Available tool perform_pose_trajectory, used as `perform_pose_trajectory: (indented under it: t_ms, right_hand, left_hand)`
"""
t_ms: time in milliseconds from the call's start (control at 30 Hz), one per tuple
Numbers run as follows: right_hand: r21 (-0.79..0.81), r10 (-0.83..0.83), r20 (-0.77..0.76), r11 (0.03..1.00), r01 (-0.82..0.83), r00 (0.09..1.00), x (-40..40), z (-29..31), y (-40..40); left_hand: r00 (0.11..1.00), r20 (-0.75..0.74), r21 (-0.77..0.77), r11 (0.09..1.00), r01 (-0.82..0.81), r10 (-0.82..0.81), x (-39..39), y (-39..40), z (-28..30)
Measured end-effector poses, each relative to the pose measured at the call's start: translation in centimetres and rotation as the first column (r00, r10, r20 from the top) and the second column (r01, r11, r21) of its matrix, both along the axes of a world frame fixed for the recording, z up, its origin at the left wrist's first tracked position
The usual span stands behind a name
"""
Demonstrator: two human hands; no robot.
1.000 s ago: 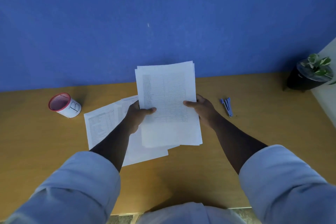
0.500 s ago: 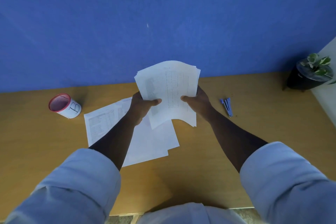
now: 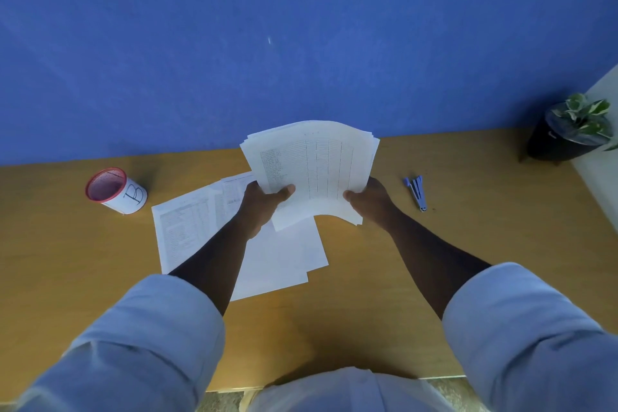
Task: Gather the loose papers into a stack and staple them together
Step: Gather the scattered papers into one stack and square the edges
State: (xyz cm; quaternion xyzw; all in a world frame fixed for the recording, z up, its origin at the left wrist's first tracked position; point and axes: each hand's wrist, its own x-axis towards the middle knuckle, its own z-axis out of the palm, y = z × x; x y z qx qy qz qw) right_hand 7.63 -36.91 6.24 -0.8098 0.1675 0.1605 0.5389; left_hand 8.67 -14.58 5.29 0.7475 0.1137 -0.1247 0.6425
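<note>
A bundle of white printed papers (image 3: 314, 167) is held up above the wooden desk (image 3: 468, 244), bowed and slightly fanned at its top edge. My left hand (image 3: 264, 204) grips its left side, thumb on the front. My right hand (image 3: 371, 201) grips the right side the same way. More loose sheets (image 3: 187, 227) lie flat on the desk under and left of my left forearm. A small blue stapler (image 3: 416, 192) lies on the desk to the right of my right hand.
A red-rimmed mesh pen cup (image 3: 115, 191) with a white label stands at the left. A potted plant (image 3: 572, 130) sits at the far right corner. A blue wall (image 3: 301, 27) backs the desk.
The bundle has been lifted off the desk and tilted upright, bending between my hands. Both hands moved up and away from me with it. The sheets on the desk stayed put.
</note>
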Motion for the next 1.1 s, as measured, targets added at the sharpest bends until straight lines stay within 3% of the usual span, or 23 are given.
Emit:
perform_pose_trajectory:
  t_ms: [167,333,467,667,967,1100]
  right_hand:
    - [-0.004,-0.076,0.04,0.997,0.076,0.996,0.2,0.3,0.0]
    - [-0.042,-0.05,0.057,0.998,0.052,0.997,0.3,0.6,0.0]
    - [-0.055,-0.04,0.059,0.998,0.043,0.997,0.2,0.4,-0.1]
    - [-0.051,-0.038,0.06,0.998,0.041,0.997,0.0,0.4,-0.1]
    - [-0.031,0.003,0.071,1.0,-0.001,0.997,-0.2,0.3,-0.2]
    - [-0.025,0.001,0.072,1.0,0.001,0.997,-0.1,0.0,-0.3]
  left_hand:
    - [0.997,0.075,-0.007,0.999,-0.034,0.035,0.0,-0.2,0.5]
    - [0.987,0.161,-0.066,0.998,-0.012,0.022,0.7,-0.5,1.7]
    - [0.963,0.228,-0.152,0.982,-0.11,0.143,1.5,-1.8,3.9]
    - [0.9,0.317,-0.142,0.953,-0.266,0.299,3.9,-3.0,7.0]
    - [0.893,0.273,-0.179,0.931,-0.319,0.359,4.3,-2.8,6.5]
    - [0.86,0.215,-0.289,0.871,-0.397,0.463,3.9,-2.7,7.1]
